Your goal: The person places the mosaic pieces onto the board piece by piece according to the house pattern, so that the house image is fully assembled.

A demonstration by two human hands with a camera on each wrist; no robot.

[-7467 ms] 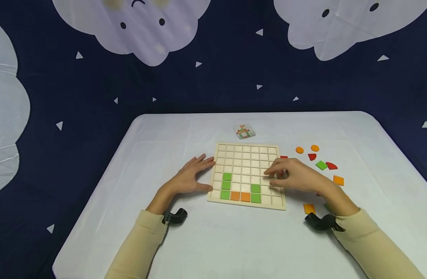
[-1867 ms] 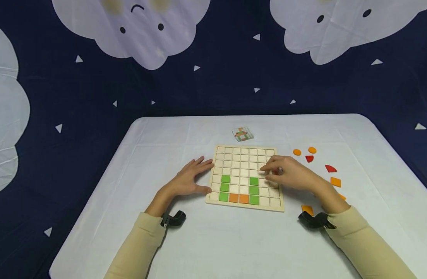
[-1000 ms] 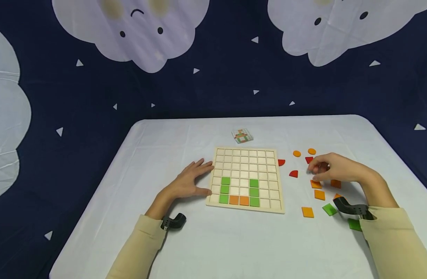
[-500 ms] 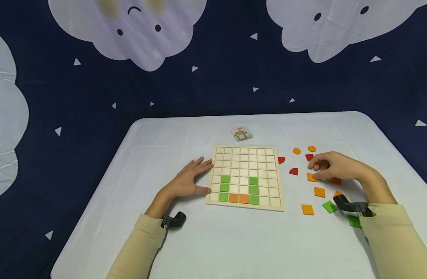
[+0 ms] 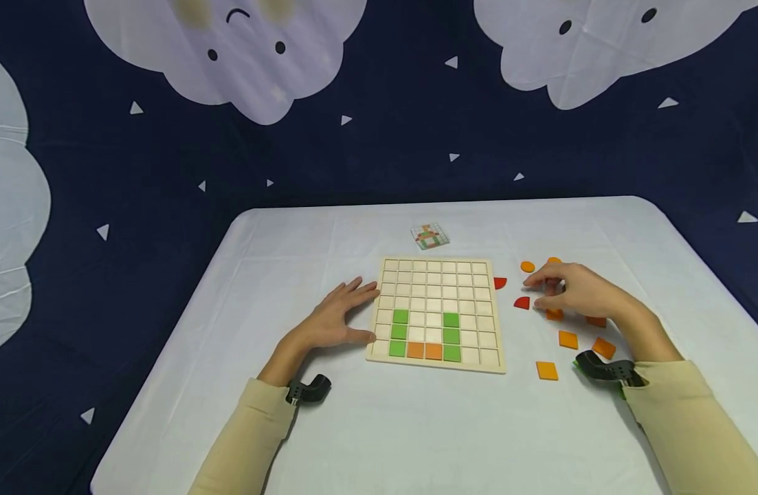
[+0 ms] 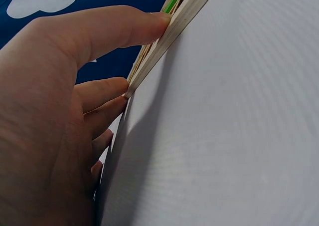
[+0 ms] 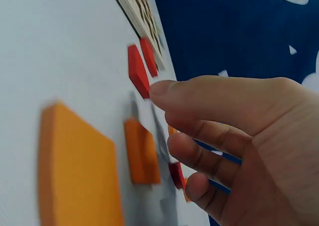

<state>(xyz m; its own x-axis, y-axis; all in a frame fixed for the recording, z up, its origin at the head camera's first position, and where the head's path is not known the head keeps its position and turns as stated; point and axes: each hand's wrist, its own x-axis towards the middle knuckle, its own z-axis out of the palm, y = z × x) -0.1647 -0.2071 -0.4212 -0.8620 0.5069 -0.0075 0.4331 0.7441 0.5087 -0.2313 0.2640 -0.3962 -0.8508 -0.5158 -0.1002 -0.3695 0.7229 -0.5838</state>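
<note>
Fingers spread, my left hand [image 5: 339,320] rests along the left edge of a wooden grid board [image 5: 459,271]; its thumb touches the frame in the left wrist view. In the board's lower cells, two columns of green squares [image 5: 451,337] flank two orange squares [image 5: 425,351]. My right hand [image 5: 576,292] hovers over loose pieces right of the board, thumb and loosely bent fingers apart, nothing visible between them. In the right wrist view its thumb is close to a red quarter-circle [image 7: 138,71]. An orange square [image 5: 554,314] lies partly under the hand.
Beyond the board lies a pattern card [image 5: 430,236]. Other loose pieces include an orange disc [image 5: 527,267], a red piece [image 5: 499,282] at the board's right edge, and several orange squares [image 5: 547,370]. Green pieces are mostly hidden under the right wrist.
Since several seconds ago, the right green column has grown to three squares. My right hand went from board to loose pieces and has just shifted slightly left. The left hand stays put.
</note>
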